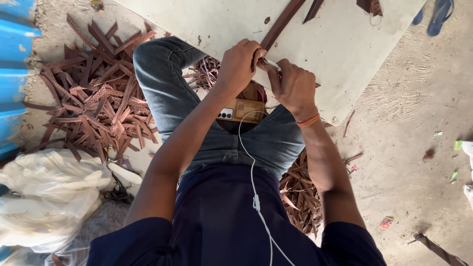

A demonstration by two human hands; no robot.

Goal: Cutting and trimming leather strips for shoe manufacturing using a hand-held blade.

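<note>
White earphone cable [254, 187] hung nearest; left hand [240, 66] clenched a brown strip [282, 24], right hand [294, 86] grasped a small tool [268, 63] on the bench [340, 49].

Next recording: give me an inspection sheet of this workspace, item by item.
Surface: pale board tilted over the knees, stained.
Job's things: long brown strip on the board; small metal tool at its near end.
Clutter: heap of brown strip offcuts on the floor; white plastic bags.
Grippers: left hand and right hand close together, both gripping at the strip's end.
Cables: white cable running to a phone on the lap.
Surroundings: dusty concrete floor, blue sandals.
</note>
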